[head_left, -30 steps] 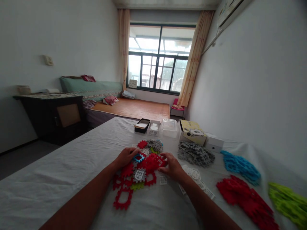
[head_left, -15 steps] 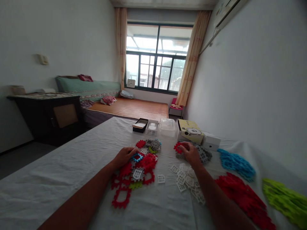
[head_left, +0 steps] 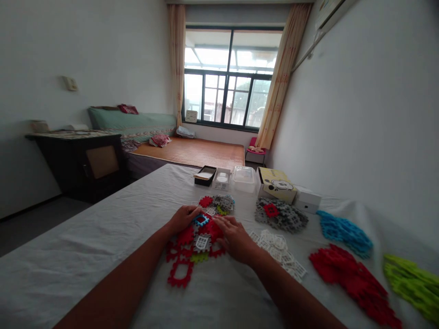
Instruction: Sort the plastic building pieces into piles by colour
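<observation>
My left hand (head_left: 185, 218) is at the left side of a mixed pile, fingers closed at the edge of a blue square interlocking piece (head_left: 201, 220). My right hand (head_left: 236, 237) lies over the pile's right side, fingers stretched out and touching red interlocking pieces (head_left: 216, 230). Around them in the pile are a white lattice window piece (head_left: 202, 242), a green piece (head_left: 199, 257) and a red open-frame piece (head_left: 180, 273). A single red piece (head_left: 271, 210) rests on the heap of grey pieces (head_left: 288, 218) farther right. My right hand hides part of the pile.
White window pieces (head_left: 274, 244) lie right of my right hand. Beyond them are blue (head_left: 343, 233), red (head_left: 350, 274) and green (head_left: 411, 278) heaps. At the back stand a black box (head_left: 205, 176), a clear plastic box (head_left: 244, 179), a yellow cartoon box (head_left: 277, 183) and a white box (head_left: 307, 200).
My right hand has let go of the red piece on the grey heap and moved left to the mixed pile. My left hand stays by the blue piece. The view has shifted slightly.
</observation>
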A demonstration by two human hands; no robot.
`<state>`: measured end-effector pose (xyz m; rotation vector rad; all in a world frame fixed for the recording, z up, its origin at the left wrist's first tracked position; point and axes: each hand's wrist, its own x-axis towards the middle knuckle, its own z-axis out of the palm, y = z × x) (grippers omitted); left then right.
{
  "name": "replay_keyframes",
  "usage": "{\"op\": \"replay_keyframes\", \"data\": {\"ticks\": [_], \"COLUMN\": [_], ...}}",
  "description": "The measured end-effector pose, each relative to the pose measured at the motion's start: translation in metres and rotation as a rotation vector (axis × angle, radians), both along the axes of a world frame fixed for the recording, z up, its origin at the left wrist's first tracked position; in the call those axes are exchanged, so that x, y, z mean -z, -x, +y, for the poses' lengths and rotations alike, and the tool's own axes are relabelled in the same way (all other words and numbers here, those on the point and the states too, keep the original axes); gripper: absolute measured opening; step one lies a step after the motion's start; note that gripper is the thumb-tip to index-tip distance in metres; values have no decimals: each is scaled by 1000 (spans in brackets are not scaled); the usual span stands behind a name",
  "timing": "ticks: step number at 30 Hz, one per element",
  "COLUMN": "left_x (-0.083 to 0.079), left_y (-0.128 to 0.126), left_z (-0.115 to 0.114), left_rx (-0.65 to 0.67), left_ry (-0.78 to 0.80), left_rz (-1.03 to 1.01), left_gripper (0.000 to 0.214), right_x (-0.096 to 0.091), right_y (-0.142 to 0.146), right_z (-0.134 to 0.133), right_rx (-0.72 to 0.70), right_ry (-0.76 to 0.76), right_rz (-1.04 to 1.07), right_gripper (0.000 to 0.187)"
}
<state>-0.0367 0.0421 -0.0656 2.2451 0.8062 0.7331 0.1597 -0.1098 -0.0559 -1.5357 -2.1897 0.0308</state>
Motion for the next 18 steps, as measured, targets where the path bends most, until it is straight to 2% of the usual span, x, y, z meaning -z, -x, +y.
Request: {"op": "replay_keyframes", "data": {"ticks": [5,9,13,18], "left_x": [-4,-5,-5,-5], "left_y": [0,-1,0,0], "left_z": [-2,-3,-3,-2], "left_rx": [-10,-16,-11,-15], "left_ry": [-6,10,34,33], "left_rz": [8,5,9,17], "left_gripper": [46,46,46,47], "right_x": [5,-7,-19,-16], "right_y": [6,0,-11,-44], "right_z": [-6,-13,-11,-2], "right_rx": [-44,-3,143,279], "right_ry": [-31,-130,-170,-12], "right_rz": [-125,-125,61,287], "right_gripper": [31,23,20,20]}}
